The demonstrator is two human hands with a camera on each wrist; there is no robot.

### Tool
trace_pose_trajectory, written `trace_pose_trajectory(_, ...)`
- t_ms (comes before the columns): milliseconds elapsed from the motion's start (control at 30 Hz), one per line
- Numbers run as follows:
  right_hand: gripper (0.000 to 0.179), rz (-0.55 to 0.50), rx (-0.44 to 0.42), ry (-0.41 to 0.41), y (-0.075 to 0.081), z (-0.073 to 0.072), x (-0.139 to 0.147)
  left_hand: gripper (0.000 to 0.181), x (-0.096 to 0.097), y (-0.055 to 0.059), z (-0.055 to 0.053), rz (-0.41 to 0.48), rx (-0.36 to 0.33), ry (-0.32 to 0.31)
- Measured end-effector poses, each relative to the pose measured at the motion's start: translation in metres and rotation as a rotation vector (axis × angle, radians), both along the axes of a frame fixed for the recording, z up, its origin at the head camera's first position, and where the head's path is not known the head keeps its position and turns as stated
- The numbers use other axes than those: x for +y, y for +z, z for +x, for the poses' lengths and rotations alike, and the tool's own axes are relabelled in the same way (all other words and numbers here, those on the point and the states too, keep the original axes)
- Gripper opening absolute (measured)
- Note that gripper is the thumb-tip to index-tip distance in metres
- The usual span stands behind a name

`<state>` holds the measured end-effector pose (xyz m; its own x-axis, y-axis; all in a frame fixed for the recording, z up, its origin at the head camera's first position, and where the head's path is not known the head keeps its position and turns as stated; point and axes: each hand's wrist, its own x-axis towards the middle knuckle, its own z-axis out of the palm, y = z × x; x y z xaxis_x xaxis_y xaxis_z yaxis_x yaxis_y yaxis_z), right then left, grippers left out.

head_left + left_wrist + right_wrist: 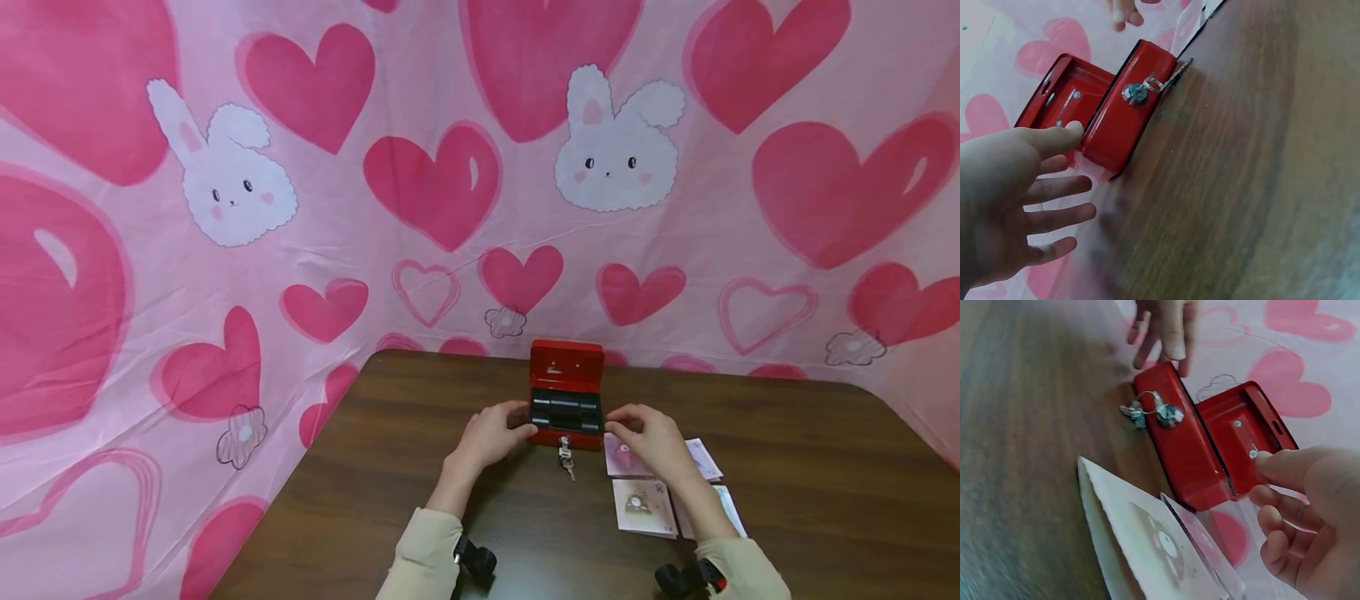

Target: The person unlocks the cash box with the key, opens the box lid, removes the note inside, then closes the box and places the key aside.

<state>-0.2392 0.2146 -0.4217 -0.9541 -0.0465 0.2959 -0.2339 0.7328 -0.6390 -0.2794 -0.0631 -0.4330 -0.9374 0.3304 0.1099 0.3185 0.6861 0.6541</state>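
A small red cash box (pixel 585 441) stands on the table with its lid (pixel 566 367) raised. Inside lies a black tray (pixel 566 408). A key ring with keys (pixel 567 460) hangs from the lock on the front wall. At the box's left side is my left hand (pixel 486 435), its thumb tip at the rim and its other fingers spread, as the left wrist view shows. My right hand (pixel 658 446) is at the right side, thumb and forefinger near the rim, the other fingers loosely bent. The right wrist view shows no object in its fingers.
Several stacks of printed notes (pixel 643 507) lie right of the box, partly under my right forearm. The brown wooden table (pixel 360 467) meets a pink cloth backdrop (pixel 420 100) with hearts and rabbits just behind the lid.
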Motion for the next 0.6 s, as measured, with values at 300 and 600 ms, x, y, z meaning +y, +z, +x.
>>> trace_pose_trajectory(300,0.021,-0.036,0.018,0.001,0.01,-0.007,0.01,0.052,-0.006,0.006,-0.008,0.038,-0.005,-0.004)
trace_pose_trajectory(600,0.033,-0.075,0.012,0.022,0.017,-0.025,0.008,0.048,-0.001,0.022,-0.029,0.204,-0.014,-0.002)
